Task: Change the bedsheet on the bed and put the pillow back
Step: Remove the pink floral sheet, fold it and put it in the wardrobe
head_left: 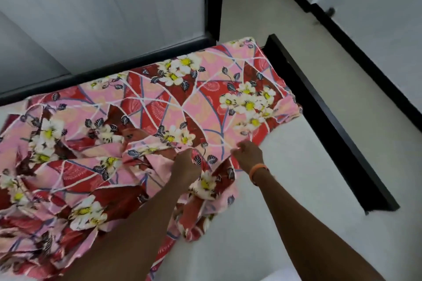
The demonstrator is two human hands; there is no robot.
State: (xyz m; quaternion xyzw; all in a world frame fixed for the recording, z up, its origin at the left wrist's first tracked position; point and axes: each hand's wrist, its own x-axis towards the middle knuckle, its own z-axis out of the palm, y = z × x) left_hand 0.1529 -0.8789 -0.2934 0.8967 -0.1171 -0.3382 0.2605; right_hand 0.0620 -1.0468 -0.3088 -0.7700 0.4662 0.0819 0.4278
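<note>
2 hands, left point(186, 167) and right point(247, 154), apparently pinch the bedsheet point(146, 107) edge.

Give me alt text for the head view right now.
Both hands, left hand and right hand, grip a bunched red and pink floral bedsheet that covers the far part of a white mattress. The near right part lies bare, with the bed's black frame alongside.

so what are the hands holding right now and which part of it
Both hold the floral bedsheet. The left hand grips a bunched fold near the middle of the bed; the right hand pinches its edge, beside the bare mattress.
</note>
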